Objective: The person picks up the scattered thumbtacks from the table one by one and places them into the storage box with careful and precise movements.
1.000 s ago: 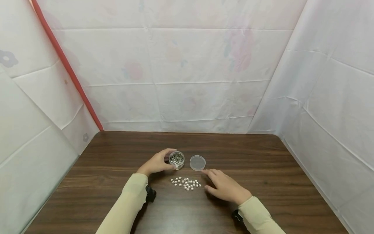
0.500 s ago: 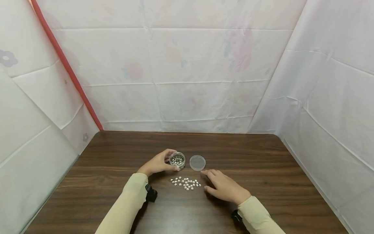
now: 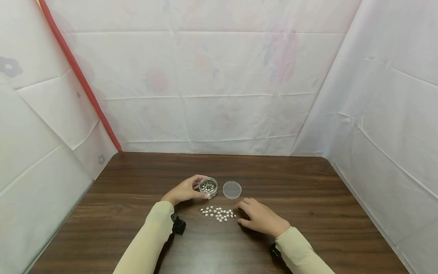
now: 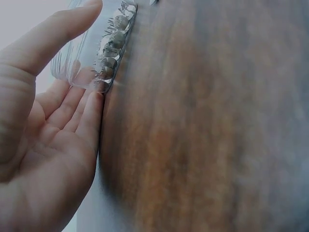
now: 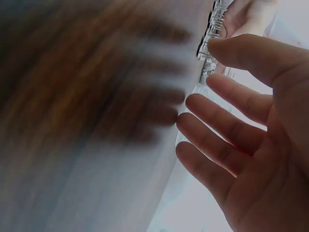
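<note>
The clear jar point(image 3: 213, 195) is being held on the bench point(image 3: 137, 182), with silvery studs point(image 3: 208, 187) being contained in it and its wall being pinched between thumb and fingers by the grip of the left hand point(image 3: 184, 190). The right hand point(image 3: 261, 216) is being held just beside the right end of the scattered studs point(image 3: 220, 215), its grip being relaxed and nothing being grasped; whether a stud is being touched cannot be told. Since thin points are being shown in the wrist views, any stud being handled seems best taken lightly by its round head, from the outer edge, so that neighbours are not being rolled away. The jar seems best steadied low, the nearby clear lid point(image 3: 232, 190) being left undisturbed.
</note>
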Demonstrator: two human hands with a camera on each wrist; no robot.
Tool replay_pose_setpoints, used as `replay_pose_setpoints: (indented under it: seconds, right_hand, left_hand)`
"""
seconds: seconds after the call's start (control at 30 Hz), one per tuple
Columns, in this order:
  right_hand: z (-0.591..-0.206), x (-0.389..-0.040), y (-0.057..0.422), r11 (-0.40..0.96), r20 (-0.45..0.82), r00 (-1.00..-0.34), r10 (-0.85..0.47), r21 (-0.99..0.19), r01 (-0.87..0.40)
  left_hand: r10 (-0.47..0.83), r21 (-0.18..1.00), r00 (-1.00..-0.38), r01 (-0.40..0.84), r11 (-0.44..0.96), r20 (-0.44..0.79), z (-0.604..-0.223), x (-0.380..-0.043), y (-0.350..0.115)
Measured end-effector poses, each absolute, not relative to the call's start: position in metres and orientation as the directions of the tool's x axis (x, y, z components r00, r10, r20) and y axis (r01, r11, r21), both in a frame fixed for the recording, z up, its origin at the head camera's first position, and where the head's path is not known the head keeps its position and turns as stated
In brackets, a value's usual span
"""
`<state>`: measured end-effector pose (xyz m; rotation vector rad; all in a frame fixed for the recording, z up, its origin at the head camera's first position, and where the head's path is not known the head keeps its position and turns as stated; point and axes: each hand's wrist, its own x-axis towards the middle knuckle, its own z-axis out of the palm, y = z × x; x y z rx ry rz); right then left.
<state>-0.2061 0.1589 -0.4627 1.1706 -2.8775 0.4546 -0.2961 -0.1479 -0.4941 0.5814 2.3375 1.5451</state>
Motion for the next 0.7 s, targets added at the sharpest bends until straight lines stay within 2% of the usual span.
replay_pose_setpoints:
  seconds: [0.47,0.7]
  right_hand:
    - [-0.466,-0.211,0.150,0.655,0.120,-0.695,-0.709,-0.251,-0.713]
    - [-0.465,-0.214,0.147,0.648,0.126,-0.684,-0.718,-0.239,-0.724]
  left_hand:
    - [0.449,0.934,-0.891,0.112,0.341,-0.057,-0.492,-0.295,-0.145]
    - [0.459,0.939,-0.886,0.105,0.328,-0.061,-0.473,-0.282,-0.142]
